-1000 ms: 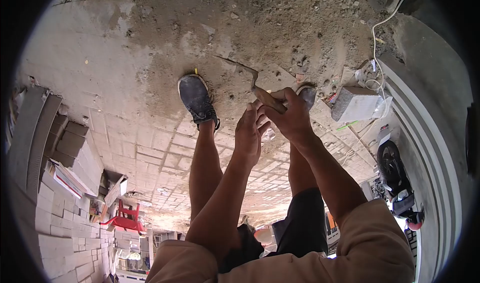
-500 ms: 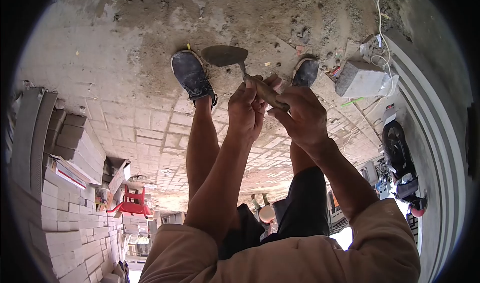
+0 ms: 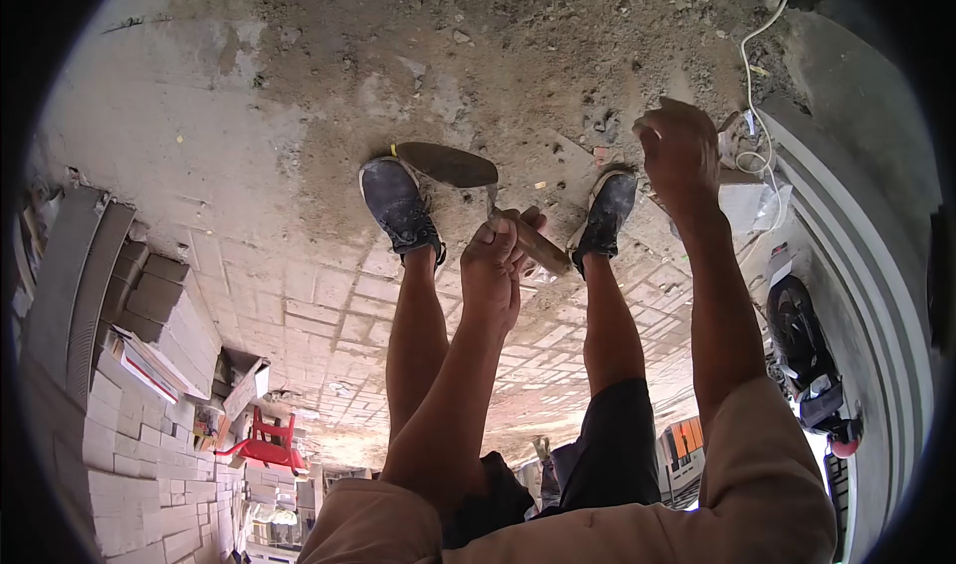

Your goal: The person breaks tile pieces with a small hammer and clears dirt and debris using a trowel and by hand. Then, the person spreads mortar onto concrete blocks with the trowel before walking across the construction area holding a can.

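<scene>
My left hand (image 3: 493,265) is closed round the wooden handle of a trowel (image 3: 453,165). The trowel's dark blade points to the left, above the toe of my left shoe (image 3: 393,201), and the handle's end reaches towards my right shoe (image 3: 605,211). Away from the trowel, my right hand (image 3: 682,156) is raised at the right. Its fingers are bent and a little blurred, with the thumb apart from them, and nothing shows in its grasp.
Dusty, partly paved ground (image 3: 329,295) lies under my feet. At the right are a pale block (image 3: 742,206), a white cable (image 3: 749,76) and a ridged grey edge (image 3: 846,225). Stacked blocks (image 3: 149,300) and a red plastic chair (image 3: 271,443) are on the left.
My right hand has left the trowel's handle and moved up and to the right. My left hand still holds the trowel, whose blade has turned from edge-on to flat in view since the earliest frame.
</scene>
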Demonstrator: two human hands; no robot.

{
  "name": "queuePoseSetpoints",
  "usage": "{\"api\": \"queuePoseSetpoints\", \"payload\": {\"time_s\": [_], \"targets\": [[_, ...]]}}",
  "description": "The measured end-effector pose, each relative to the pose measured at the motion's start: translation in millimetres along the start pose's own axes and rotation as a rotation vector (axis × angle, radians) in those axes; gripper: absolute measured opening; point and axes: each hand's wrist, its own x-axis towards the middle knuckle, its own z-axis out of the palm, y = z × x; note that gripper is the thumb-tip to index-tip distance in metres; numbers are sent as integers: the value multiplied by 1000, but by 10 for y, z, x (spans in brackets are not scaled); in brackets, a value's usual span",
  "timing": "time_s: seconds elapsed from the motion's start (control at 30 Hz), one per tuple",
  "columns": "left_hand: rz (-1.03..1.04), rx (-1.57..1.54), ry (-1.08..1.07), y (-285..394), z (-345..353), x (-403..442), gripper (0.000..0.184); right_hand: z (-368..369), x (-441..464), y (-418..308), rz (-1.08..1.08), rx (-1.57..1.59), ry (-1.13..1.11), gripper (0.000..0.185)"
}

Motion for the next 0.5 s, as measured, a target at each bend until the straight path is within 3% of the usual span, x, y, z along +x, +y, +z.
{"api": "queuePoseSetpoints", "payload": {"time_s": [0.03,0.1,0.17,0.23,0.27,0.3,0.37,0.43,0.5], "targets": [[-14,38,52,3,45,-27,36,124,24,177,68,-390,94,28],[-7,82,53,-71,-2,-39,41,622,-349,260,-14,45,-128,38],[28,252,58,-105,-11,-28,47,1071,-706,393,-54,25,-250,44],[-8,379,41,-93,9,-39,54,1332,-853,574,109,61,-149,46],[7,406,111,-34,138,-67,55,1378,-871,504,-67,89,28,38],[22,431,184,-9,219,-79,57,1364,-814,498,-67,93,32,38],[60,505,174,-46,219,-58,57,1286,-595,531,75,115,246,36],[37,562,199,-84,171,-58,52,1213,-368,845,195,235,273,29],[31,585,220,-114,97,-47,50,1324,-227,1424,-54,39,439,32]]}}
